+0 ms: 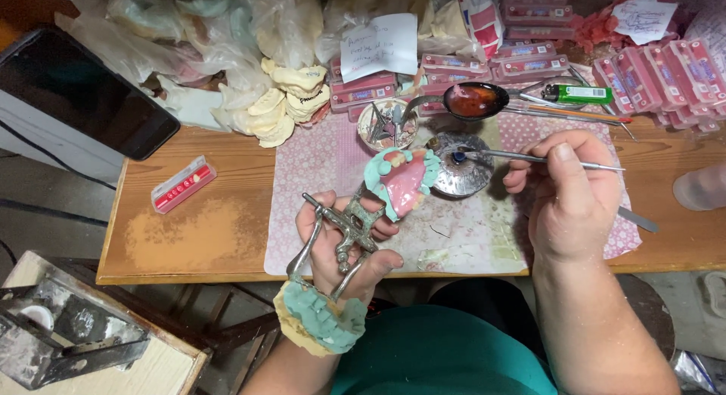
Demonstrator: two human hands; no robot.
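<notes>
Head view: the left hand (344,247) grips a metal dental articulator (340,236) bearing a pink wax denture (404,181); fingers closed around it. The right hand (567,194) pinches a thin metal wax tool (529,159), tip over a small metal dish (461,172).

Left hand (344,247) gripping a metal articulator (340,232) with green plaster casts and a pink wax denture (404,181), right hand (567,194) holding a thin metal instrument (529,159) – its tip at a small metal dish (457,174), wooden table (197,228), flowered mat (469,236), pink flat boxes (650,77) far right, dark spoon (473,100) beyond.

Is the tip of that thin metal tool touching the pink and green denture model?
Apart. The head view shows the metal tool in the right hand with its tip over the round metal dish, beside the denture model.
</notes>
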